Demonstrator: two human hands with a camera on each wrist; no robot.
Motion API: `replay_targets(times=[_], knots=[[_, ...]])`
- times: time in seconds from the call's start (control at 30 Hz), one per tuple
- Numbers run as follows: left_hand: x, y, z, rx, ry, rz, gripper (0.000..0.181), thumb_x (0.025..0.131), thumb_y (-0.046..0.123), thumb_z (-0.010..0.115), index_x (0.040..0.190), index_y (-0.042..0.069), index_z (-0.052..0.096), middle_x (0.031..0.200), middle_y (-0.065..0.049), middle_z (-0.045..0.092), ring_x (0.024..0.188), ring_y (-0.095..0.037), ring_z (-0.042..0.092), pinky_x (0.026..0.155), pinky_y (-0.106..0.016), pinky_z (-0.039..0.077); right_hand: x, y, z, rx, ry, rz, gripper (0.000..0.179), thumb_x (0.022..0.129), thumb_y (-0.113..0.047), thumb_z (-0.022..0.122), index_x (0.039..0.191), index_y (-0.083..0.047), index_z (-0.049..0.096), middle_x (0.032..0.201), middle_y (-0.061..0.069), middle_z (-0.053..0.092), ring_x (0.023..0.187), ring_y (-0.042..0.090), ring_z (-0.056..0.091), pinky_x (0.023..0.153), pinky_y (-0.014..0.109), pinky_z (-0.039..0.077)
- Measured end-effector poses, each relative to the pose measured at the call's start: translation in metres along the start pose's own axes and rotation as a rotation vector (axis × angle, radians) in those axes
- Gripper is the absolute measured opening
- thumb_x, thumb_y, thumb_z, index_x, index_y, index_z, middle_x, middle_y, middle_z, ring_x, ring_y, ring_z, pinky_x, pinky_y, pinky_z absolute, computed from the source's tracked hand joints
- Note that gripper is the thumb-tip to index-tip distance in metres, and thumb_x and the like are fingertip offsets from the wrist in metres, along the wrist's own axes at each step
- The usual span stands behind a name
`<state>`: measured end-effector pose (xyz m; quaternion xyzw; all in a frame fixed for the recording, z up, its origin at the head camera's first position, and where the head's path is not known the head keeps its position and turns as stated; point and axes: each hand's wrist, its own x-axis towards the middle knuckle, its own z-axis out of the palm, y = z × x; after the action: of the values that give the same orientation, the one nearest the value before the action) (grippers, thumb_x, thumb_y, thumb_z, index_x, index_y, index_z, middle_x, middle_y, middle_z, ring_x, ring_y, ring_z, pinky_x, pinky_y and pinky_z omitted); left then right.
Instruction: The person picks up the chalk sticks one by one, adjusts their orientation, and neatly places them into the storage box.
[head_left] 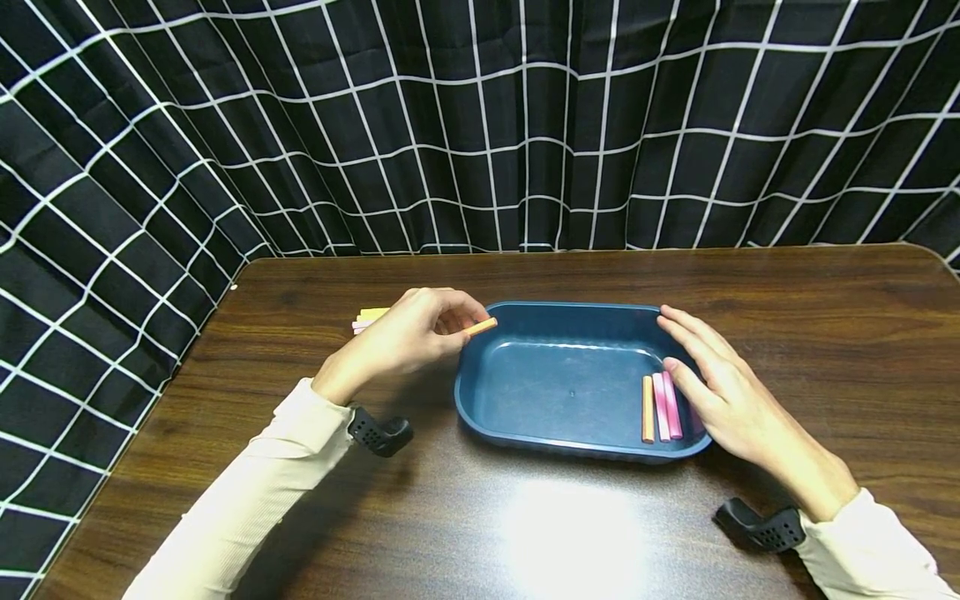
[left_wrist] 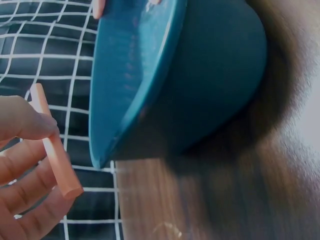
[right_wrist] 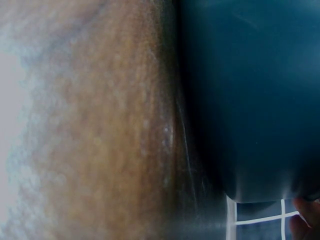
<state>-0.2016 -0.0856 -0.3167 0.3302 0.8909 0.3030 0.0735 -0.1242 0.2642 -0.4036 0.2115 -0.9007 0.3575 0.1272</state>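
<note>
Between thumb and fingers, my left hand pinches an orange chalk stick by the left end of a blue plastic tub. The left wrist view shows that chalk tilted and apart from the tub's wall. Inside the tub, at its right end, lie an orange chalk stick, a pale pink one and a darker pink one, side by side. My right hand rests at the tub's right rim with its fingers extended; the right wrist view shows only its fingertips.
Left of the tub, partly behind my left hand, a yellow chalk stick and pink ones lie on the brown wooden table. A black curtain with a white grid hangs behind the table and along its left side.
</note>
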Motion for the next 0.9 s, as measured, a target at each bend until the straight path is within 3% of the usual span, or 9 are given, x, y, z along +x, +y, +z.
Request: replay_targets(times=[0.2, 0.33, 0.4, 0.57, 0.9], knots=[[0.005, 0.008, 0.004, -0.008, -0.03, -0.008, 0.015, 0.093, 0.01, 0.067, 0.106, 0.009, 0.073, 0.09, -0.002, 0.073, 0.079, -0.012, 0.064, 0.072, -0.024, 0.052, 0.0, 0.0, 0.0, 0.001, -0.004, 0.005, 0.049, 0.101, -0.013, 0.051, 0.148, -0.001, 0.041, 0.155, 0.02, 0.036, 0.14, 0.045, 0.035, 0.114, 0.007, 0.009], [0.01, 0.013, 0.008, -0.03, -0.056, -0.011, 0.015, 0.093, 0.011, 0.067, 0.107, 0.01, 0.073, 0.09, -0.002, 0.074, 0.081, -0.01, 0.066, 0.073, -0.023, 0.052, -0.001, -0.001, 0.0, 0.008, -0.015, 0.029, 0.05, 0.101, -0.014, 0.051, 0.149, -0.002, 0.04, 0.156, 0.02, 0.035, 0.141, 0.045, 0.033, 0.123, 0.022, 0.014], [0.012, 0.015, 0.01, -0.033, -0.067, -0.007, 0.018, 0.092, 0.008, 0.067, 0.109, 0.009, 0.072, 0.091, -0.003, 0.075, 0.082, -0.01, 0.066, 0.074, -0.023, 0.052, -0.001, -0.001, 0.0, 0.009, -0.016, 0.033, 0.051, 0.101, -0.014, 0.051, 0.149, -0.002, 0.04, 0.156, 0.019, 0.035, 0.141, 0.044, 0.033, 0.123, 0.024, 0.015], [0.016, 0.019, 0.016, -0.029, -0.077, -0.009, 0.022, 0.09, 0.003, 0.067, 0.111, 0.009, 0.072, 0.093, -0.007, 0.076, 0.084, -0.012, 0.066, 0.072, -0.022, 0.048, 0.0, -0.001, 0.0, 0.005, -0.013, 0.024, 0.05, 0.101, -0.014, 0.051, 0.148, -0.002, 0.041, 0.156, 0.02, 0.035, 0.141, 0.045, 0.033, 0.117, 0.01, 0.01], [0.023, 0.026, 0.031, 0.002, -0.093, -0.065, 0.024, 0.089, 0.001, 0.068, 0.112, 0.008, 0.071, 0.094, -0.007, 0.074, 0.082, -0.015, 0.065, 0.068, -0.019, 0.048, 0.0, -0.001, 0.0, 0.001, -0.01, 0.021, 0.05, 0.101, -0.014, 0.051, 0.148, -0.002, 0.041, 0.156, 0.019, 0.035, 0.141, 0.044, 0.034, 0.116, 0.009, 0.01]])
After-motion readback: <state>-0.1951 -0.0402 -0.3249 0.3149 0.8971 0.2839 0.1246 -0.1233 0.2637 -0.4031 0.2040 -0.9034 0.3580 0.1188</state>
